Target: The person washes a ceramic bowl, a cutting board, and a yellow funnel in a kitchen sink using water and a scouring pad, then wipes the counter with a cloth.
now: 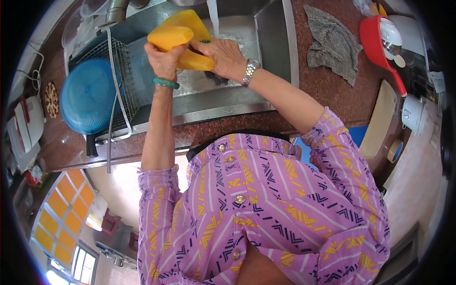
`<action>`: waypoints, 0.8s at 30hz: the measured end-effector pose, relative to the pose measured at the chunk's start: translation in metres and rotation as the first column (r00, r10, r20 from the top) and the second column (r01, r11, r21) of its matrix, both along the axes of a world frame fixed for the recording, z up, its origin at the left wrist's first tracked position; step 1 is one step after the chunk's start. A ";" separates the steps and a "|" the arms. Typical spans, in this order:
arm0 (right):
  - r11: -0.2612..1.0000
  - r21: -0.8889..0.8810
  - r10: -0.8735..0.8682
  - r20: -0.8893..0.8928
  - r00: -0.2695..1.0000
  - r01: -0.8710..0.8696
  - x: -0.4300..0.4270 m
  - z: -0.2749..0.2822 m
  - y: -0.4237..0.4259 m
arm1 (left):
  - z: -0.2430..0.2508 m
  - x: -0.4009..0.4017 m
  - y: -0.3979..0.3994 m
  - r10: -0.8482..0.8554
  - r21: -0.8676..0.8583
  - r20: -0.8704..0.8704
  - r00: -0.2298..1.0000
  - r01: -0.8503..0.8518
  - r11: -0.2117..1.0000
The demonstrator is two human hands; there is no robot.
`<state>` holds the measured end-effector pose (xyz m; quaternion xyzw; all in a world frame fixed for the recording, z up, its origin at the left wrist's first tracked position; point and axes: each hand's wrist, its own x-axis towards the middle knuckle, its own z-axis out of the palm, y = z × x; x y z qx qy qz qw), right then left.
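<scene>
Over a stainless steel sink (pixel 274 39), my left hand (pixel 162 60) grips a yellow object (pixel 185 26) with several thick folds or lobes, maybe a rubber glove or a plastic piece; its kind is not certain. My right hand (pixel 224 57) reaches in at its right side, fingers against it, with something dark and bristly partly visible under the fingertips. Just behind my right hand, a stream of water (pixel 213 17) runs down into the sink. Below the hands, a dark thing (pixel 216 77) lies on the wet sink bottom, partly hidden by my right hand.
Left in the sink, a wire rack (pixel 124 60) stands beside a blue pan-shaped item (pixel 89 96) with a black handle. A grey cloth (pixel 333 44) lies on the red-brown counter (pixel 313 96) at right. Beyond it sit a red pan (pixel 370 39) holding a bowl, and a beige tray (pixel 379 121).
</scene>
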<state>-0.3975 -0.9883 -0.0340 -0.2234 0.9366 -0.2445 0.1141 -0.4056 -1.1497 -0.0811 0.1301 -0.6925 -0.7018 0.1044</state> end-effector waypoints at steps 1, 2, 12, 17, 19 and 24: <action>1.000 0.023 -0.016 0.011 1.000 0.016 -0.001 0.003 -0.001 | 0.004 -0.001 0.000 -0.001 0.001 0.002 1.000 0.001 1.000; 1.000 0.024 -0.016 0.013 1.000 0.016 -0.001 -0.007 0.001 | 0.009 -0.003 -0.002 -0.029 -0.087 0.028 0.999 0.032 0.996; 0.986 -0.070 -0.153 0.001 0.988 0.152 0.010 -0.030 0.000 | 0.029 -0.001 0.005 -0.224 -0.561 0.202 0.953 0.300 0.771; 0.979 0.096 -0.190 0.080 0.979 0.182 0.001 -0.029 -0.001 | 0.018 -0.004 0.004 -0.162 -0.421 0.182 0.970 0.226 0.878; 0.951 -0.118 -0.280 0.060 0.958 0.285 0.003 -0.036 0.001 | 0.014 -0.004 0.004 -0.162 -0.311 0.147 0.976 0.201 0.929; 0.886 -0.463 0.264 0.520 0.812 0.009 -0.006 -0.042 0.012 | -0.006 0.000 -0.004 -0.212 -0.275 -0.013 0.977 0.200 0.940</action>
